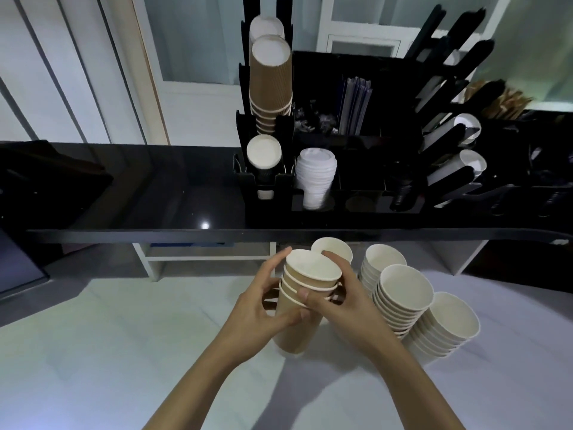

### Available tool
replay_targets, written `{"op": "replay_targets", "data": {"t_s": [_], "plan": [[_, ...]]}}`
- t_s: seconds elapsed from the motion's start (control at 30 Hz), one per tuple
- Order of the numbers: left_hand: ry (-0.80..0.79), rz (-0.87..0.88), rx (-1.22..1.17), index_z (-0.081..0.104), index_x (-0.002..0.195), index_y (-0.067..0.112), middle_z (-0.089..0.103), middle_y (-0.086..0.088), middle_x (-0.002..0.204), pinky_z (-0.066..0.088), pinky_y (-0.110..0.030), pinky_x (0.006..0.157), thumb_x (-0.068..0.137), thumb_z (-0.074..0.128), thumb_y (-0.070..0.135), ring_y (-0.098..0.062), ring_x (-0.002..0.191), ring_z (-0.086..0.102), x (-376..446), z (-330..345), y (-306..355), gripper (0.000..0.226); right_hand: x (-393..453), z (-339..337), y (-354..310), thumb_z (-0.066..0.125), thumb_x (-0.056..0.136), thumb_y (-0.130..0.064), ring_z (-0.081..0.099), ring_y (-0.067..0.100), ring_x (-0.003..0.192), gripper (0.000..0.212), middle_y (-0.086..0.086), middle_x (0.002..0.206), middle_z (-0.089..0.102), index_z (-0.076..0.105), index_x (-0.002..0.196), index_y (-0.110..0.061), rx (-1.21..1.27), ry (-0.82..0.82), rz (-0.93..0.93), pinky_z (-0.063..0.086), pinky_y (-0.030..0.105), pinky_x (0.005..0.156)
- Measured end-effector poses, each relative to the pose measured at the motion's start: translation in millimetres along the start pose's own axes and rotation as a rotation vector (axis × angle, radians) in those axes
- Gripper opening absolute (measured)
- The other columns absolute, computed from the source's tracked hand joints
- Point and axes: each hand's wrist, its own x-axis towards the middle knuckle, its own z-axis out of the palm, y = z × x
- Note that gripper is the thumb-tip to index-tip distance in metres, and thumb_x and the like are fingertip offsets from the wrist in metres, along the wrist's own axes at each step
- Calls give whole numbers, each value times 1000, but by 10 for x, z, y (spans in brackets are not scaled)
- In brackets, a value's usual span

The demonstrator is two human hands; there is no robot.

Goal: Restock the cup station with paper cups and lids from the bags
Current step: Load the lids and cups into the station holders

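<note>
- Left hand (263,308) and right hand (338,301) both grip the brown cup stack (305,293), upright on the white table (124,352).
- Cup station (328,193) lies straight ahead, above, on the black counter (155,187).

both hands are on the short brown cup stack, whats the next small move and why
Probably lift the short stack of brown paper cups, gripped by the left hand and right hand, toward the black cup organiser; the stack's rims look nested already.
</note>
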Motion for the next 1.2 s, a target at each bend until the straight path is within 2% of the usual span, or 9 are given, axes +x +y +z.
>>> {"op": "replay_targets", "data": {"t_s": [0.1, 0.3, 0.47, 0.6, 0.77, 0.9, 1.0, 1.07, 1.2], "plan": [[30, 24, -23, 27, 148, 62, 66, 14, 132, 53, -36, 103, 81, 85, 36, -10, 122, 62, 48, -13, 106, 93, 18, -23, -147, 83, 65, -68, 55, -1, 127, 91, -26, 137, 58, 38, 144, -56, -3, 14, -57, 53, 29, 103], [83, 82, -61, 28, 146, 64, 67, 12, 130, 53, -37, 103, 77, 87, 39, -11, 122, 63, 195, -58, 458, 93, 110, -142, -527, 82, 69, -55, 59, -2, 121, 85, -19, 134, 62, 40, 143, -57, 51, 29, -175, 54, 18, 91], [153, 154, -108, 34, 144, 61, 70, 9, 124, 58, -35, 95, 77, 89, 33, -13, 118, 66, 404, -162, 898, 91, 218, -247, -834, 83, 82, -46, 62, 7, 123, 75, -19, 134, 63, 40, 144, -56, 101, 15, -328, 55, 36, 99], [163, 212, -62, 31, 142, 67, 69, 17, 125, 55, -31, 96, 73, 89, 39, -5, 118, 65, 587, -247, 1248, 94, 328, -349, -1067, 79, 78, -53, 61, 12, 127, 79, -17, 141, 59, 38, 146, -56, 138, 33, -430, 52, 38, 101], [194, 289, -37, 30, 147, 59, 70, 12, 125, 53, -41, 102, 77, 87, 34, -10, 119, 66, 786, -324, 1567, 93, 514, -472, -1197, 78, 78, -52, 61, 14, 129, 85, -15, 143, 58, 33, 151, -54, 173, 21, -464, 51, 40, 103], [265, 370, -70, 31, 144, 60, 69, 12, 126, 57, -36, 94, 77, 88, 39, -13, 118, 67, 952, -428, 1841, 91, 629, -498, -1206, 81, 75, -43, 64, 13, 124, 93, -16, 132, 64, 28, 151, -55, 128, -26, -468, 53, 27, 100], [296, 417, -39, 31, 142, 61, 66, 19, 127, 58, -31, 90, 75, 84, 42, -10, 116, 67, 1115, -507, 2085, 88, 746, -486, -1324, 83, 78, -27, 68, 10, 117, 85, -16, 125, 69, 34, 145, -49, 141, -4, -484, 52, 18, 93], [305, 442, -18, 31, 143, 60, 61, 26, 129, 58, -26, 89, 73, 82, 46, -6, 115, 66, 1243, -555, 2252, 88, 858, -495, -1455, 84, 79, -18, 70, 11, 112, 75, -14, 121, 70, 43, 137, -44, 208, 55, -499, 54, 18, 87], [387, 499, 64, 34, 148, 47, 48, 28, 138, 58, -20, 84, 72, 79, 52, 1, 114, 61, 1545, -685, 2567, 88, 1105, -558, -1790, 84, 76, -22, 73, 17, 106, 64, -6, 116, 71, 50, 130, -33, 318, 162, -560, 56, 22, 83]]}}
